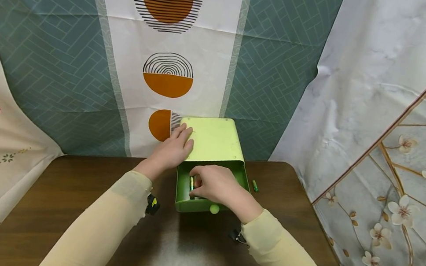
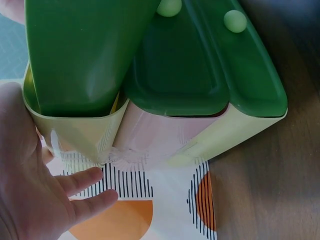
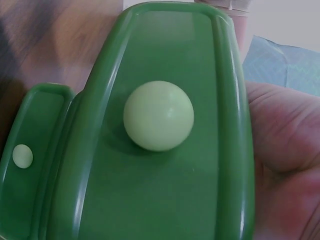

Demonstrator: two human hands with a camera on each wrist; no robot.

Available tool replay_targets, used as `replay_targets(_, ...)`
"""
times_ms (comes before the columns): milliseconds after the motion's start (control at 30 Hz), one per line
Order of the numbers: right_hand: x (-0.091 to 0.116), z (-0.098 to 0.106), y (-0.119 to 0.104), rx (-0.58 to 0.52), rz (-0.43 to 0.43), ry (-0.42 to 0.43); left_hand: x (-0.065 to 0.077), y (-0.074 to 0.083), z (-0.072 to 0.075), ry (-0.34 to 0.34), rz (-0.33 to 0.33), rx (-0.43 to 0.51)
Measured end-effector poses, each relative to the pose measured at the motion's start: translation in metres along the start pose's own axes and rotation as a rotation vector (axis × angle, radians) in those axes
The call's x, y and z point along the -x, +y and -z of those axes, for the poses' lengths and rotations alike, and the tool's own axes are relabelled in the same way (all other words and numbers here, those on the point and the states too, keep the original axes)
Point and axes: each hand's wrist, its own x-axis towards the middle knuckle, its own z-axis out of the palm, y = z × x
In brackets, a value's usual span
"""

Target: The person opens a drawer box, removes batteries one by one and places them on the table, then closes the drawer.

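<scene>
A small cabinet with a pale yellow-green top [image 1: 212, 137] and green drawers stands at the back of the table, its top drawer [image 1: 192, 206] pulled out. My left hand [image 1: 171, 150] rests on the left edge of the cabinet top, fingers extended; the left wrist view shows it along the cabinet's side. Inside the drawer, my right hand [image 1: 216, 186] pinches a green battery [image 1: 192, 183] between thumb and fingers near the left wall. In the right wrist view the drawer's round knob [image 3: 158, 116] faces the camera, and the drawer front hides the fingertips.
Another green battery [image 1: 255, 185] lies on the brown table [image 1: 108, 209], right of the cabinet. Two lower drawers [image 2: 180, 65] are closed, each with a round knob. A patterned cloth [image 1: 172, 39] hangs right behind the cabinet, and a floral cloth [image 1: 391, 208] borders the right side.
</scene>
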Motion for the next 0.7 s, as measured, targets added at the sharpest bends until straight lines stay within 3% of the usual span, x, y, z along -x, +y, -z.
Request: replay_targets(700, 0.029, 0.011, 0.018, -0.074, 0.002, 0.117, 0.000, 0.001, 0.001, -0.008, 0.009, 0.008)
